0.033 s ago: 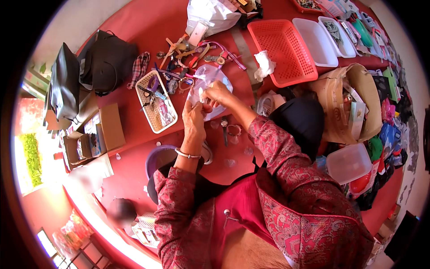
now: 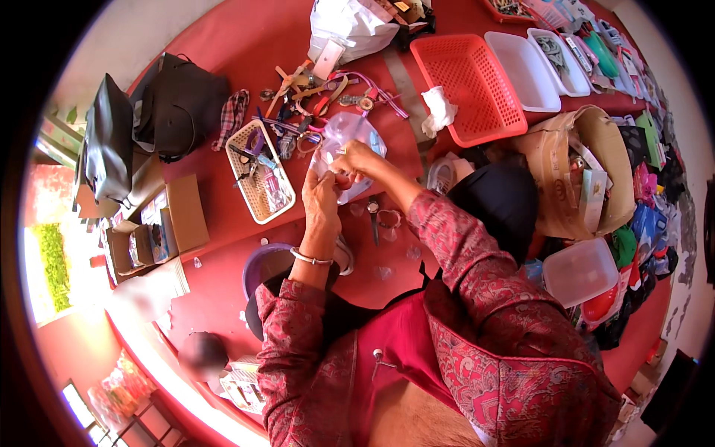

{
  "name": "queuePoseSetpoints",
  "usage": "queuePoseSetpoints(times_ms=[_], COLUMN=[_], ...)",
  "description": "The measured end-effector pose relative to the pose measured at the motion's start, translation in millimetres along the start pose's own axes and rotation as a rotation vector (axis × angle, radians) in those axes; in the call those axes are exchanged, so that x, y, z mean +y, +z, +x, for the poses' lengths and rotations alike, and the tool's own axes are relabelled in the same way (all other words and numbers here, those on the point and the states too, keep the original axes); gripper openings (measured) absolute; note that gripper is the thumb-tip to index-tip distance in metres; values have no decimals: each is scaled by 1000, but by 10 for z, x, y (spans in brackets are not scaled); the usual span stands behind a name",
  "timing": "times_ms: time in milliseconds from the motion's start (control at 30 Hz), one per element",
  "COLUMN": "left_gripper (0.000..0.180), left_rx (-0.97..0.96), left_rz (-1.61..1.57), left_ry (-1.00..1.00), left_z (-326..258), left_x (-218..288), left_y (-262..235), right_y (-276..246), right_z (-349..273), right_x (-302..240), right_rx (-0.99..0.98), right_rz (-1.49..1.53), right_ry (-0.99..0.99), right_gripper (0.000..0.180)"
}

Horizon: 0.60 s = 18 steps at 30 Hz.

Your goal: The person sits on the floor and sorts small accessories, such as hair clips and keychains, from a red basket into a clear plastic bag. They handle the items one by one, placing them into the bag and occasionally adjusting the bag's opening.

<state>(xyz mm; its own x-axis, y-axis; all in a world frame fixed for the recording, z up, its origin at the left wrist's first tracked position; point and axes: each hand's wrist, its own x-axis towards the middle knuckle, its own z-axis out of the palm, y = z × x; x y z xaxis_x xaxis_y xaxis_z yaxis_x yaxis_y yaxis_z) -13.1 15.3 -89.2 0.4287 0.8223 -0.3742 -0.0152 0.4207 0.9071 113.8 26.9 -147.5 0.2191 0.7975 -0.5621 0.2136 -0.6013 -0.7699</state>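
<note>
Both hands meet over the red table (image 2: 238, 45), pinching a clear plastic bag (image 2: 344, 134): the left hand (image 2: 322, 197) grips its lower edge, the right hand (image 2: 356, 160) its middle. A cream wicker tray (image 2: 262, 210) sits just beside the left hand, a red basket (image 2: 477, 86) farther right; bare tabletop remains below the hands.

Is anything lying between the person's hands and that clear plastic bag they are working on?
Nothing visible does. The left hand and the right hand both already grip the clear plastic bag above the red table, with the cream basket off to the left side.
</note>
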Motion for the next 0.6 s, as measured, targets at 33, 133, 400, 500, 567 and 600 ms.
queuePoseSetpoints(times_ms=[33,133,400,500,567,600], left_gripper=[47,48,47,39,30,26], left_rx=[1,4,87,183,145,95], left_rz=[0,21,21,-135,-94,-66], left_ry=[1,-10,-48,-37,97,184], left_z=[27,42,42,56,36,15], left_x=[-17,-1,72,124,229,242], left_y=[-23,-64,-124,-183,-111,-123], right_y=[-26,-224,-750,-899,-1034,-1083], right_z=[87,82,15,-108,-148,-160], right_x=[-31,88,39,-200,-330,-395], right_rx=[-103,49,202,207,393,423], right_rz=[-138,-377,-1071,-1200,-1172,-1151], right_ry=[51,-18,-398,-496,-487,-525], right_gripper=[36,50,35,20,17,16])
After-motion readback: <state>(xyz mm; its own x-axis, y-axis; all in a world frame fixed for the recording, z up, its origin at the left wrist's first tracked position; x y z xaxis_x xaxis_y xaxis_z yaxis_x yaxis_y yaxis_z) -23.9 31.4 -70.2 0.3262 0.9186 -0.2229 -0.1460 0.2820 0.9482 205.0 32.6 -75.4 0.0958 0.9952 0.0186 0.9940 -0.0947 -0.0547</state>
